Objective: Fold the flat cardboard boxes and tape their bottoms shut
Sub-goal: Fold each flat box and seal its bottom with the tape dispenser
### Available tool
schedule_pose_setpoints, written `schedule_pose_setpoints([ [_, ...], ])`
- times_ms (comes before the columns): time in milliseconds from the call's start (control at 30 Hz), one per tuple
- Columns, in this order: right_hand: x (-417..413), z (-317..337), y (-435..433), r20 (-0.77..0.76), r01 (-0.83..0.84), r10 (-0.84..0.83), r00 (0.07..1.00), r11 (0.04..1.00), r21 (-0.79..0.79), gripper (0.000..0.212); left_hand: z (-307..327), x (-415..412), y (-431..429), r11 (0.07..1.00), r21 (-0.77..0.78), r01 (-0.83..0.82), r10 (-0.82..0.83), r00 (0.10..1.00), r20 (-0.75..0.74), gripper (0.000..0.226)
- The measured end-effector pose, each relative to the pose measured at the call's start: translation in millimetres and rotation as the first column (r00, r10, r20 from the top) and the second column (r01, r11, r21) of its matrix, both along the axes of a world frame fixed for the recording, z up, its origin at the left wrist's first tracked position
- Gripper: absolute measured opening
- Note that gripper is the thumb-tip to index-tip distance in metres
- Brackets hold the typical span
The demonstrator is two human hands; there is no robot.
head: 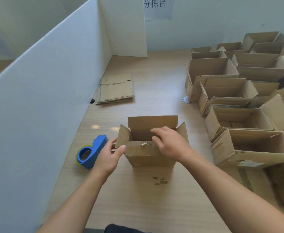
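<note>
At the middle of the wooden table [154,207] a small cardboard box [148,155] is standing upright with its mouth facing up, its far flap rising straight and its two side flaps leaning outward. The left hand [107,157] is gripping the box's near left corner: the thumb is pressing on the front wall's upper edge while the fingers are curling round behind the left flap. The right hand [171,145] is lying over the near rim with its palm down, its fingers nearly straight and loosely spread, reaching across the opening; they are slightly blurred and are closing on nothing that can be made out. Inside the box only shaded brown walls are showing, the bottom being hidden by that hand. A torn paper tab [143,144] is sticking up from the front rim. Just left of the left hand a blue tape dispenser [94,152] is lying on the table. Farther back a stack of flat cardboard blanks [116,89] is resting against the white partition [45,98]. Along the right side many assembled boxes [238,98] are sitting close together with flaps open, showing bare cardboard inside.
</note>
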State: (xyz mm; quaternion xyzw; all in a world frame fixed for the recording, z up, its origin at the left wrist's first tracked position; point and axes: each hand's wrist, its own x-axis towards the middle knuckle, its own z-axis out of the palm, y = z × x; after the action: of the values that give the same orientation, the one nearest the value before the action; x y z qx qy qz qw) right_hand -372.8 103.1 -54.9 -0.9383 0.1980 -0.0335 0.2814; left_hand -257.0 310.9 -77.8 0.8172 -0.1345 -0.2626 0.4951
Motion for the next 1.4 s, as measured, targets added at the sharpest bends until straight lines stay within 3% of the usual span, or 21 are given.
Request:
schedule_pose_setpoints([
  [67, 4.9, 2.3, 2.8, -0.215, -0.088, 0.076, 0.974, 0.995, -0.051, 0.034, 2.6, 2.5, -5.7, 0.998, -0.002, -0.055, 0.055, 0.998, 0.020, 0.028],
  [167, -9.5, 5.4, 14.5, -0.179, -0.187, 0.171, 0.969, 0.979, -0.079, 0.026, 4.9, 5.5, -13.4, 0.998, 0.046, -0.050, 0.048, 0.998, 0.048, 0.041],
  [267, -26.7, -1.9, 20.1, -0.160, -0.236, 0.237, 0.958, 0.971, 0.027, 0.025, 9.7, 3.8, -16.1, 0.990, 0.137, -0.020, 0.006, 0.995, 0.104, 0.022],
  [400, -37.3, -18.0, 28.7, -0.193, -0.165, 0.193, 0.962, 0.975, 0.152, 0.027, 7.9, 4.8, -10.9, 0.988, 0.156, 0.009, -0.023, 0.996, 0.088, 0.021],
  [533, -41.3, -17.0, 35.6, -0.345, -0.105, 0.152, 0.926, 0.983, 0.152, 0.058, 2.8, 10.0, -4.1, 0.991, 0.128, 0.047, -0.054, 0.997, 0.049, 0.021],
  [633, -43.7, -18.7, 51.5, -0.478, -0.186, 0.151, 0.865, 0.982, -0.025, 0.064, 3.4, 12.1, 2.2, 0.993, 0.094, 0.065, -0.065, 0.998, -0.001, 0.025],
  [767, -54.8, -46.4, 76.7, -0.360, -0.175, 0.042, 0.932, 0.922, -0.345, 0.056, 4.2, 17.3, 5.5, 0.987, 0.074, 0.145, -0.147, 0.989, 0.018, 0.018],
  [867, -61.9, -58.8, 84.7, -0.239, -0.092, -0.018, 0.971, 0.893, -0.441, 0.059, 8.1, 20.0, 3.9, 0.979, 0.052, 0.197, -0.196, 0.980, -0.011, 0.015],
  [1000, -73.1, -49.1, 83.9, -0.132, -0.030, -0.045, 0.990, 0.856, -0.516, 0.060, 8.5, 27.8, 3.1, 0.955, -0.011, 0.298, -0.298, 0.954, -0.026, 0.027],
  [1100, -98.5, -40.7, 77.4, -0.170, -0.017, -0.079, 0.982, 0.865, -0.501, 0.061, 6.7, 26.2, -3.4, 0.919, -0.044, 0.392, -0.394, 0.918, -0.045, 0.036],
  [1200, -133.9, -31.0, 70.7, -0.306, -0.054, -0.080, 0.949, 0.912, -0.406, 0.058, 5.4, 13.1, -16.5, 0.863, -0.036, 0.504, -0.504, 0.863, 0.010, 0.036],
  [1333, -181.3, -20.8, 60.1, -0.387, -0.030, -0.104, 0.916, 0.945, -0.324, 0.057, 4.5, -10.7, -37.8, 0.786, 0.109, 0.609, -0.616, 0.756, 0.221, 0.027],
  [1400, -203.9, -17.4, 54.3, -0.386, 0.009, -0.131, 0.913, 0.954, -0.301, 0.058, 2.6, -20.6, -49.2, 0.727, 0.215, 0.652, -0.682, 0.650, 0.334, 0.030],
])
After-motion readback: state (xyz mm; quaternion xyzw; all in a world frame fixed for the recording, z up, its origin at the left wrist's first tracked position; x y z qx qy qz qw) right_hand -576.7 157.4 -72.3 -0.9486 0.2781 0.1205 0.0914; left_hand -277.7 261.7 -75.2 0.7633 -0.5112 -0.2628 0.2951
